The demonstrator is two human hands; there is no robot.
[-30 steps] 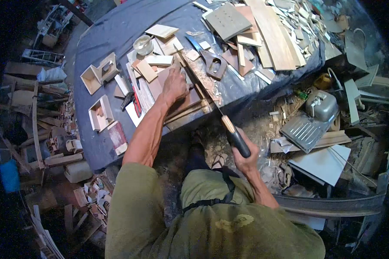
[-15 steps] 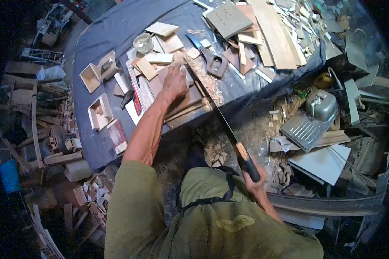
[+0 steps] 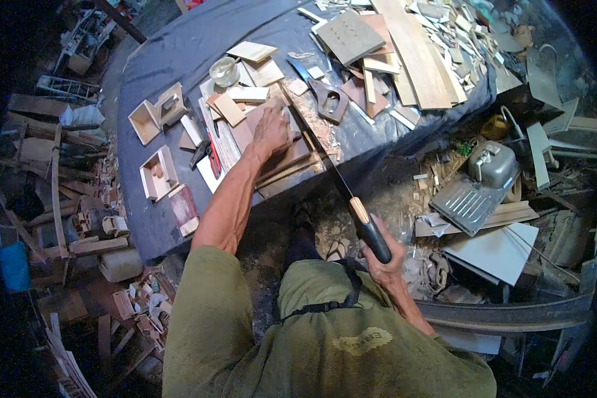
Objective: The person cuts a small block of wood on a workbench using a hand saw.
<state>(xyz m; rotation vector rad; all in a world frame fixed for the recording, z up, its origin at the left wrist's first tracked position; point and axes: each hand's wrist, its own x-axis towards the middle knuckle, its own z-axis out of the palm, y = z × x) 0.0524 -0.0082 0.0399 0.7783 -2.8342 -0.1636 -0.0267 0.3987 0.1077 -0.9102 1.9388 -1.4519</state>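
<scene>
- Saw slanted down past the right side of the brown board, its handle low and nearer the body, beyond the edge of the surface.
- Right hand closed firmly around the dark grip of that handle.
- Left hand bore down on the brown board, fingers bent, tips close beside the blade. Could not tell whether they gripped a small piece or only pressed.
- Brown board lay near the close edge of the surface. Shavings to its right; second saw beyond those, lying loose.
- Beyond the board: glass jar among pale offcuts. Left of it: thin strips, red-handled tool, open wooden box farther out.
- Main hazard, as judged: fingertips so near the teeth. A blade jumping out of its line could have cut them.
- Board could have slid or turned under one hand; no clamp seen on it. Uneven pressure or slick dust underneath would have done it.
- Saw could have bound or bent if the right hand twisted off line, its grip being well out from the board.
- Jar stood close behind the board; a shove through the crowded offcuts could have tipped it.
</scene>
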